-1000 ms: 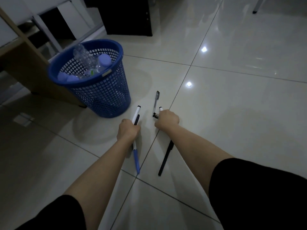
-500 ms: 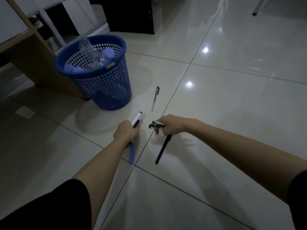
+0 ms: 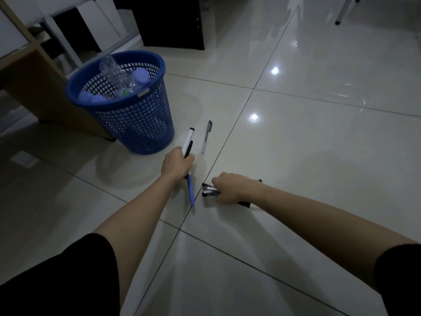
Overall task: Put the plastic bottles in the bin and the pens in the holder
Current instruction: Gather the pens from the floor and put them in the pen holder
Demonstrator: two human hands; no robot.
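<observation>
The left grip [image 3: 177, 164] is closing in a fist around a bundle of pens [image 3: 188, 142], white and black ends sticking out toward the bin and a blue end trailing back. The right grip [image 3: 230, 188] is clenching several dark pens [image 3: 210, 189] sideways, low over the floor [image 3: 319, 156]. Both bare arms are reaching forward from black sleeves. One loose pen [image 3: 206, 136] is lying on the glossy pale tiles just beyond the left grip. Near it, the blue mesh bin [image 3: 136, 124] is holding clear plastic bottles [image 3: 118, 76].
</observation>
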